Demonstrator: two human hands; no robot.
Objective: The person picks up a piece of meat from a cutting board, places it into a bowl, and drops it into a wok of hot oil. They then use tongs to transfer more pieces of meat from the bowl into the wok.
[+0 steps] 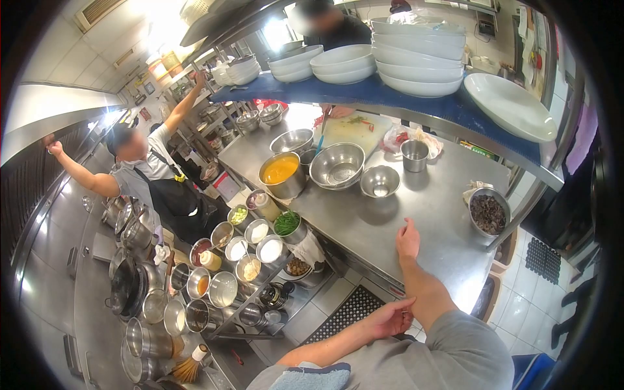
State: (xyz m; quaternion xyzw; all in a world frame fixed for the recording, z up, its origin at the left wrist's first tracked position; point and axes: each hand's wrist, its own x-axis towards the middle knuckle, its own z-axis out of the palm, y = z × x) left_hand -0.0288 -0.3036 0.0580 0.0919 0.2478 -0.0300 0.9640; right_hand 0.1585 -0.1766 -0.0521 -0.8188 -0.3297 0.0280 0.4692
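Observation:
My right hand reaches out over the steel worktable, fingers extended and holding nothing. Palm up and empty, my left hand has its fingertips at my right forearm. Nearest beyond my right hand is a small steel bowl, with a steel cup behind it. A larger steel bowl stands to the left, beside a pot of orange liquid. At the table's right edge sits a steel bowl of dark, crinkled pieces.
A shelf with a blue mat and stacked white bowls spans the table. A person stands left with arms spread; another is behind the shelf, near a cutting board. Ingredient containers and pans crowd the left.

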